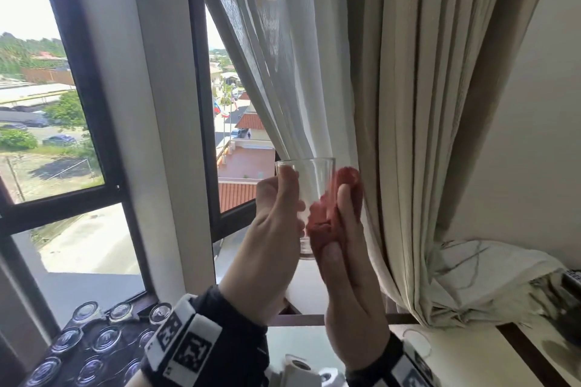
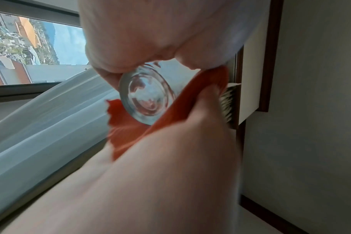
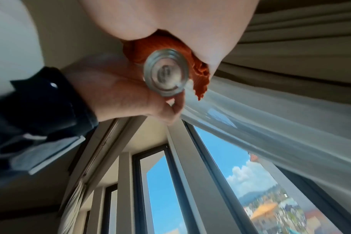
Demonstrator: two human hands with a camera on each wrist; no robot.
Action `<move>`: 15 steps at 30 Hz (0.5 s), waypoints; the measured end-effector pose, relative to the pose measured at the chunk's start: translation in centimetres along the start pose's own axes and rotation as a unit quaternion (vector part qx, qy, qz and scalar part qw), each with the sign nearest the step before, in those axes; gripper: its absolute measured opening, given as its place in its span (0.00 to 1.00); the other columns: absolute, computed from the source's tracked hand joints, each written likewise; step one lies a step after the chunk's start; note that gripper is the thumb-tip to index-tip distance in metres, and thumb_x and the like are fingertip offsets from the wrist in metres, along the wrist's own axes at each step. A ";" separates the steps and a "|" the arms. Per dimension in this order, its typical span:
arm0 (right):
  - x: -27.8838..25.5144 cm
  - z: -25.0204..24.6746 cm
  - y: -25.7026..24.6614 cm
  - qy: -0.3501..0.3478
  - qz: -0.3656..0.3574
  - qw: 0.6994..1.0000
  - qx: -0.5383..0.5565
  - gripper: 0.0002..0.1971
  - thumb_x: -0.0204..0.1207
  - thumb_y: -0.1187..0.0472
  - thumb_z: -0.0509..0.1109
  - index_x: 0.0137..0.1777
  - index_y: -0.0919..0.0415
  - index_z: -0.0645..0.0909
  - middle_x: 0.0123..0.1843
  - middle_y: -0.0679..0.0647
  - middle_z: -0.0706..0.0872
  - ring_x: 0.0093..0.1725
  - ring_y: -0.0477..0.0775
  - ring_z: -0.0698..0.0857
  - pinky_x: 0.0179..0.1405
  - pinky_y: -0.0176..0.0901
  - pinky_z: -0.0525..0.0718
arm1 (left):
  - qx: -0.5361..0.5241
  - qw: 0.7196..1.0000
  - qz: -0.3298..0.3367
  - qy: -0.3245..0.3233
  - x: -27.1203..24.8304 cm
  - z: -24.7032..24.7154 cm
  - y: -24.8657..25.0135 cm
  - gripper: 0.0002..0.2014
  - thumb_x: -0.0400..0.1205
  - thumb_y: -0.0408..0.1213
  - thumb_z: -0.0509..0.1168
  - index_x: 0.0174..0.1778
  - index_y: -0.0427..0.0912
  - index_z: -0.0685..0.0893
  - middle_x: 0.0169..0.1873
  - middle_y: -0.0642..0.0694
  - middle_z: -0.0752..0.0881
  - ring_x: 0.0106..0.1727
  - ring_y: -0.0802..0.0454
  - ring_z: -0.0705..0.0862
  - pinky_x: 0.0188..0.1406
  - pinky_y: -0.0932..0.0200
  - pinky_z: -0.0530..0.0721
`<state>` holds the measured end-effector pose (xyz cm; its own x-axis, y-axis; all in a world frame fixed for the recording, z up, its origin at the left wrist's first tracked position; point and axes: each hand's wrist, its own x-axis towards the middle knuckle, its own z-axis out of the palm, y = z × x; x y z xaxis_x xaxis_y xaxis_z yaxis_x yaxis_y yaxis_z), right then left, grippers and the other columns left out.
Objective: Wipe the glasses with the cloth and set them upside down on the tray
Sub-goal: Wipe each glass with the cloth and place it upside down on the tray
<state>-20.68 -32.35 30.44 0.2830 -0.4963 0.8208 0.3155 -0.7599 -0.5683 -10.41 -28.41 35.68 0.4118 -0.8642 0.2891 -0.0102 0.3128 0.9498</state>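
Left hand (image 1: 270,229) gripping clear tumbler (image 1: 309,195) upright against window light, likely checking smears; right hand (image 1: 349,280) pinching red cloth (image 1: 327,220), rubbing side wall.

light: strong daylight through window (image 1: 78,122), sky top-left blown out from my head cam | room side dimmer, curtain (image 1: 424,104) folds shaded | blur: motion smear on cloth (image 2: 128,139) and both wrist views, close skin out of focus | distortion: wide-angle bend on window frames at edges
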 end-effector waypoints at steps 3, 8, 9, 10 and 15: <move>0.9 -1.0 0.4 0.023 0.064 0.998 0.020 0.24 0.91 0.65 0.49 0.86 0.61 0.58 0.85 0.40 0.68 0.84 0.41 0.66 0.80 0.35 0.69 | 0.026 0.999 0.024 -0.020 -1.1 0.7 0.1 0.28 0.83 0.65 0.50 0.68 0.48 0.75 0.41 0.59 0.91 0.42 0.66 0.88 0.45 0.72 0.83; 2.8 -1.1 -1.5 0.028 0.041 0.996 0.068 0.26 0.90 0.66 0.51 0.88 0.57 0.57 0.89 0.41 0.59 0.88 0.43 0.57 0.85 0.38 0.61 | 0.020 1.000 -0.012 -0.013 -1.5 1.7 -0.6 0.33 0.85 0.72 0.47 0.69 0.51 0.79 0.60 0.49 0.87 0.57 0.59 0.86 0.70 0.49 0.82; 2.3 -0.7 -1.4 0.018 0.018 0.998 0.049 0.27 0.88 0.71 0.51 0.87 0.61 0.57 0.90 0.43 0.57 0.89 0.46 0.55 0.85 0.37 0.60 | -0.014 1.000 -0.027 -0.003 -1.1 1.4 -0.5 0.36 0.85 0.74 0.48 0.72 0.50 0.78 0.65 0.46 0.88 0.64 0.54 0.87 0.74 0.43 0.81; 1.4 -0.3 -1.4 0.000 0.005 0.999 0.042 0.28 0.87 0.74 0.51 0.86 0.64 0.57 0.90 0.45 0.56 0.89 0.48 0.53 0.85 0.38 0.59 | -0.045 0.998 -0.044 0.009 -0.7 1.2 0.0 0.40 0.83 0.78 0.51 0.76 0.48 0.76 0.69 0.43 0.87 0.69 0.49 0.87 0.77 0.38 0.80; -1.3 0.4 0.3 0.013 0.071 0.994 0.088 0.26 0.91 0.55 0.51 0.88 0.58 0.56 0.89 0.51 0.61 0.88 0.53 0.61 0.84 0.52 0.67 | 0.044 0.999 -0.015 0.006 0.4 0.4 0.9 0.55 0.64 0.80 0.71 0.66 0.30 0.78 0.50 0.31 0.91 0.54 0.53 0.92 0.71 0.50 0.86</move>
<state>-20.63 -31.76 29.20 0.3123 -0.6056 0.7319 0.4279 -0.5982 -0.6776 -10.61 -28.63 36.67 0.4237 -0.8679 0.2594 -0.0780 0.2503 0.9650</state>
